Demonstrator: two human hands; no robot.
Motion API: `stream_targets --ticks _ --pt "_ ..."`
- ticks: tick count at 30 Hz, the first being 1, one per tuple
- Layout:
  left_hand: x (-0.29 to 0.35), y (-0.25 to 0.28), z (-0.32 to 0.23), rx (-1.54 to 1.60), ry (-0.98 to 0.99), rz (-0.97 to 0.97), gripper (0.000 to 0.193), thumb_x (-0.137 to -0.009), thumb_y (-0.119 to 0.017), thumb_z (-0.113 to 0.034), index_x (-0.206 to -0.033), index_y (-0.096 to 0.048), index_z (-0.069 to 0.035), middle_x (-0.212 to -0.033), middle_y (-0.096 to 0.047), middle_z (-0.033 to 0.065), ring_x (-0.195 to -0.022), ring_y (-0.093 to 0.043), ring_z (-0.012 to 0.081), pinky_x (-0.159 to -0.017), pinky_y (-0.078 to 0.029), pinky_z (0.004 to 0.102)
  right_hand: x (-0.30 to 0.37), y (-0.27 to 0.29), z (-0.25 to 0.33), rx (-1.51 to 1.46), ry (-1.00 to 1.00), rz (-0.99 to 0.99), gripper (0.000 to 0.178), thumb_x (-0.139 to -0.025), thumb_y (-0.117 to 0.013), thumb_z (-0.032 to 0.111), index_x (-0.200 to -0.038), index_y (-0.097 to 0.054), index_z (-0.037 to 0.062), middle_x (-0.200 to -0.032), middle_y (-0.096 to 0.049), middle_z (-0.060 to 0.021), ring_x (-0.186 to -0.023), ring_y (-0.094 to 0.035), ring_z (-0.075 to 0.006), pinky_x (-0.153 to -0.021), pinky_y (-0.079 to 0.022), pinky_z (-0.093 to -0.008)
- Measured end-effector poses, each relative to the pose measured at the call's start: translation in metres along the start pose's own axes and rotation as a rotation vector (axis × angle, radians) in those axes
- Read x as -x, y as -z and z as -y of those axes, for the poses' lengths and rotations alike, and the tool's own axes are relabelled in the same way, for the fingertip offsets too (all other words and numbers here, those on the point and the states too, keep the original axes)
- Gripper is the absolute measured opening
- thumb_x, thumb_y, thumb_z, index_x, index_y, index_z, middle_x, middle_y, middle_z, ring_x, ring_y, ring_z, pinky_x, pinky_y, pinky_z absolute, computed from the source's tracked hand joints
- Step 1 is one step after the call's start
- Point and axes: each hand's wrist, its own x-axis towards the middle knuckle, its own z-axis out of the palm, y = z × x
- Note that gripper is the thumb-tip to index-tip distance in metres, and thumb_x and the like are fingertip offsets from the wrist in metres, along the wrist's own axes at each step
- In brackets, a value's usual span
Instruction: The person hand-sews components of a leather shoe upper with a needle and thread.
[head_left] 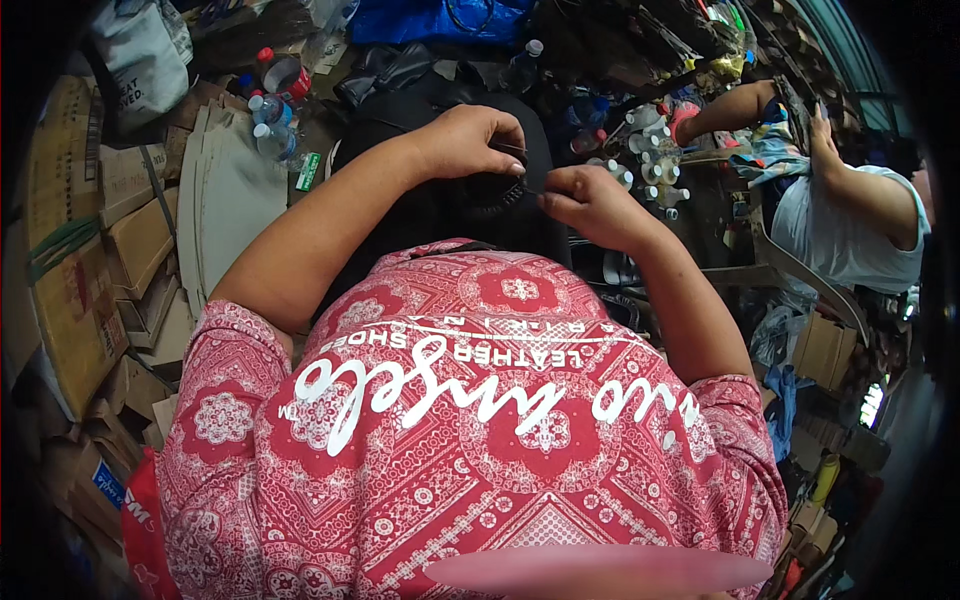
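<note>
Over my dark lap, my left hand [472, 142] is closed, with thumb and finger pinching a black curved piece [508, 197]. A row of small ridges or stitches runs along the edge of this piece. Just to its right my right hand [592, 205] is closed too, fingertips pressed together close to the piece's edge. Whatever those fingertips hold is too small and dark to make out. Much of the black piece blends into the black cloth [400, 115] on my lap.
Flattened cardboard [140, 220] is stacked at the left. Plastic bottles [275, 125] lie at the far left, and several small white-capped bottles [655, 160] stand right of my hands. Another person [850, 230] sits at the right beside a chair's curved arm [815, 280].
</note>
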Motion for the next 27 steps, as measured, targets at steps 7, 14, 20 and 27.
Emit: stream_targets --ticks 7,14,20,27 --pt "-0.004 0.013 0.015 0.082 -0.071 0.06 0.018 -0.077 -0.07 -0.016 -0.088 -0.065 -0.003 -0.085 -0.062 0.0055 -0.082 -0.059 0.0172 -0.077 -0.044 0.0278 0.031 0.019 0.011 -0.28 -0.039 -0.137 0.017 -0.09 -0.059 0.015 -0.087 -0.061 -0.0021 -0.075 -0.057 0.0007 -0.073 -0.051 -0.0054 -0.065 -0.043 -0.022" --pt "-0.003 0.021 0.016 0.391 0.119 0.281 0.022 -0.079 -0.066 -0.014 -0.097 -0.067 -0.001 -0.089 -0.066 0.0043 -0.087 -0.059 0.0118 -0.082 -0.044 0.0262 0.009 -0.003 0.008 0.005 0.098 -0.226 0.02 -0.085 -0.061 0.006 -0.105 -0.067 0.0045 -0.081 -0.059 -0.0034 -0.075 -0.056 -0.0096 -0.07 -0.045 -0.0237" --pt "-0.007 0.021 0.024 0.455 0.152 0.324 0.026 -0.08 -0.065 -0.013 -0.103 -0.067 -0.001 -0.097 -0.067 0.0069 -0.092 -0.06 0.0131 -0.087 -0.045 0.0259 -0.005 -0.003 0.008 0.086 0.016 -0.204 0.019 -0.084 -0.06 0.003 -0.101 -0.068 0.0043 -0.085 -0.061 -0.0047 -0.078 -0.058 -0.0086 -0.068 -0.047 -0.024" --pt "-0.007 0.022 0.023 0.468 0.183 0.333 0.027 -0.078 -0.065 -0.013 -0.104 -0.068 -0.003 -0.098 -0.068 0.0063 -0.095 -0.06 0.0141 -0.088 -0.044 0.0272 -0.012 0.002 0.015 0.137 -0.042 -0.167 0.019 -0.082 -0.06 0.006 -0.098 -0.068 0.0011 -0.086 -0.065 -0.0083 -0.078 -0.062 -0.0108 -0.069 -0.049 -0.0257"
